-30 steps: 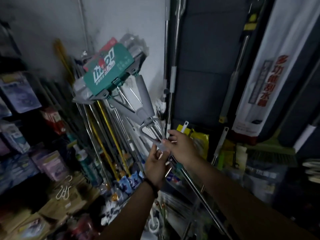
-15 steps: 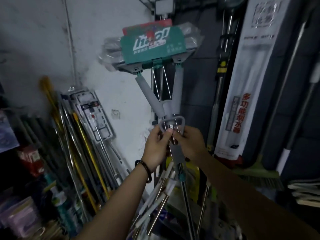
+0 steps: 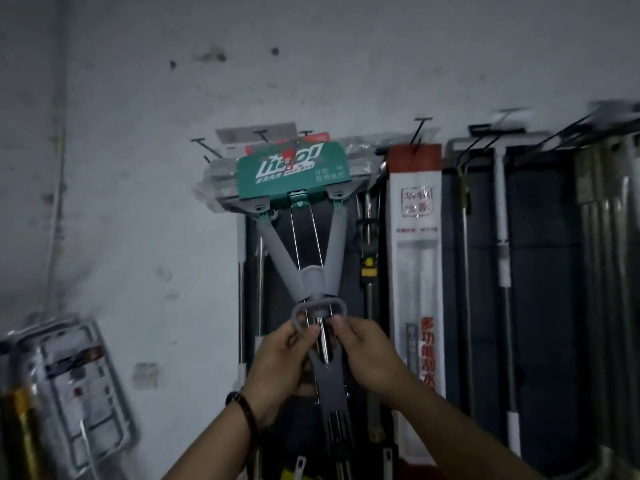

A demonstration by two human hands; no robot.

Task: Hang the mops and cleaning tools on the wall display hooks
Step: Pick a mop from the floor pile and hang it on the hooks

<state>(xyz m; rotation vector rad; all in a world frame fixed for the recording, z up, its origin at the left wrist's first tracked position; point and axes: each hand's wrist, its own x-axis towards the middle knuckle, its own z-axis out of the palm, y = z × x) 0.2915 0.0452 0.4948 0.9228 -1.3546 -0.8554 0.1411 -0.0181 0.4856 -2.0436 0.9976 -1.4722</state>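
Bare forearms (image 3: 460,424), no sleeves in view. A dark, reddish-brown bracelet (image 3: 249,415) circles the wrist of the left hand (image 3: 277,362), well back from its fingers. The right hand (image 3: 367,355) is bare.

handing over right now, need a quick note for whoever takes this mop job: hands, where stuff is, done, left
Left hand: grips the grey pull handle from its left side.
Right hand: grips the same handle from the right.
Sponge mop: upright, green-labelled head raised level with the wall hooks; cannot tell if it sits on one.
Done: a white packaged tool hangs to its right.
Left: seat the mop on a hook, then let go.
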